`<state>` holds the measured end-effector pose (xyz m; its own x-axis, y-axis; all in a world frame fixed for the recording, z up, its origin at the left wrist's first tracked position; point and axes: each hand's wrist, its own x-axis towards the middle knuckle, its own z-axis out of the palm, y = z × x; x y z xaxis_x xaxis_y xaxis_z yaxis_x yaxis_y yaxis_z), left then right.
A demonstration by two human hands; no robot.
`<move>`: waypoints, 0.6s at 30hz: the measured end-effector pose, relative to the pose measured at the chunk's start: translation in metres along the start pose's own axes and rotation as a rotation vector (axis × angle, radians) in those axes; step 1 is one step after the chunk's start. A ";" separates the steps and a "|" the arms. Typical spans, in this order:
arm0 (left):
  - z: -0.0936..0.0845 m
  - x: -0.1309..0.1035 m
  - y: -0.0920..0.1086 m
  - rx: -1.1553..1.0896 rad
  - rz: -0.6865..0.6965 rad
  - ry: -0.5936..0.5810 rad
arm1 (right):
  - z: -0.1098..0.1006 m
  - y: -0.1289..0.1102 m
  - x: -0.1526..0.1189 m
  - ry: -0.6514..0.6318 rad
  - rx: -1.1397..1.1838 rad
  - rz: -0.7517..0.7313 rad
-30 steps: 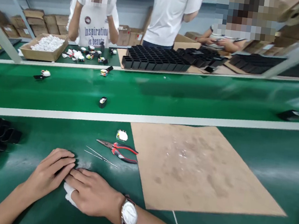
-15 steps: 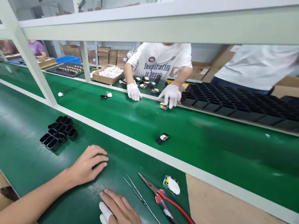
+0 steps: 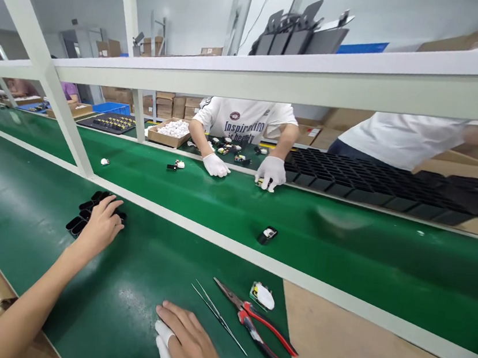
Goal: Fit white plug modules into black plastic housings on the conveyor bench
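My left hand [image 3: 103,224] reaches over a cluster of black oval plastic cases [image 3: 76,224], its fingers spread and hiding part of them. Whether the fingertips touch a case cannot be made out. My right hand [image 3: 190,341] lies flat on the green tabletop, with white finger covers on two fingers. Right of it lie steel tweezers [image 3: 219,318] and long-nose pliers [image 3: 254,323] with red and black handles. A small circuit board with a white oval piece [image 3: 263,296] sits beyond the pliers.
Across the green belt [image 3: 343,255], a co-worker's white-gloved hands [image 3: 271,173] handle small parts. A black case with a white part inside [image 3: 267,235] lies on the belt. A white frame post [image 3: 61,116] rises behind my left hand. Brown board [image 3: 345,343] covers the right side.
My left hand has moved left and away from me, from bare tabletop to the black cases. My right hand stays in place. The view has tilted up slightly.
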<state>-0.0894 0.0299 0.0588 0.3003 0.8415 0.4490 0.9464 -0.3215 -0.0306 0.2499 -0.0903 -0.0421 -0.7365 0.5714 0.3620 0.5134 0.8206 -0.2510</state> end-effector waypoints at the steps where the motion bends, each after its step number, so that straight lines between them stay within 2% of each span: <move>1: 0.001 0.002 0.009 -0.092 0.040 -0.018 | 0.001 0.000 0.000 0.014 0.004 0.002; 6: 0.011 0.009 0.079 -0.526 0.213 -0.169 | 0.002 -0.003 0.001 0.070 0.016 -0.010; 9: 0.024 0.011 0.109 -0.634 0.290 -0.166 | 0.005 -0.005 0.001 0.067 0.007 -0.012; 12: 0.038 0.010 0.119 -0.685 0.284 -0.149 | 0.007 -0.006 -0.002 0.075 0.001 -0.005; 15: 0.046 0.007 0.118 -0.728 0.222 -0.135 | 0.005 -0.006 -0.004 0.039 0.002 0.011; 18: 0.052 0.001 0.114 -0.779 0.158 -0.171 | 0.000 -0.007 -0.004 -0.044 0.016 0.029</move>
<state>0.0249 0.0165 0.0095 0.4971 0.7955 0.3465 0.5561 -0.5987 0.5766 0.2496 -0.0985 -0.0421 -0.7403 0.5941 0.3146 0.5278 0.8035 -0.2754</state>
